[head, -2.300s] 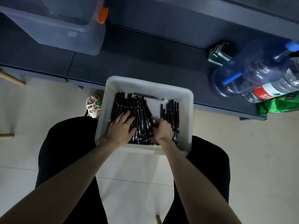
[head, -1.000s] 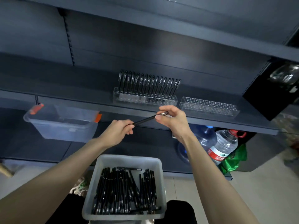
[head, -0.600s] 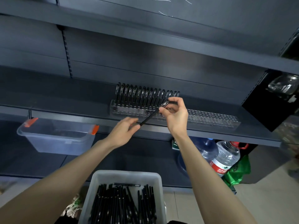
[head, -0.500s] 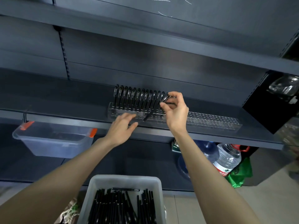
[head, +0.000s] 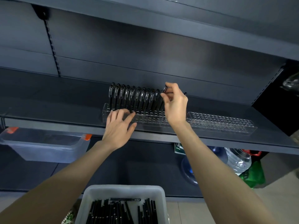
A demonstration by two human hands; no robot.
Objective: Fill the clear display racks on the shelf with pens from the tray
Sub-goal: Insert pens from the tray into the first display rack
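Here the right hand (head: 175,105) is raised to the shelf (head: 48,101). Its fingers (head: 171,86) are curled, and thumb and forefinger pinch the top end of a black pen (head: 164,90). The pen stands nearly upright, leaning slightly right, at the right end of the row of pens (head: 132,97) that fills the back of the left clear rack (head: 152,122). The hand hides the pen's lower end, so it cannot be told whether it sits in a hole.

The left hand (head: 119,128) is just to the left and lower. Its fingers (head: 127,116) are spread and fairly straight and hold nothing, and their tips rest on the front holes of the same rack. A second clear rack (head: 221,123) lies on the shelf just to the right of the first.

At the bottom edge of the view the white tray (head: 123,189) holds a heap of loose pens (head: 123,212), well below the racks. Under the shelf a clear storage box (head: 43,147) with orange clasps sits at the left. Water bottles (head: 237,160) and a green bag (head: 254,175) are at the right.
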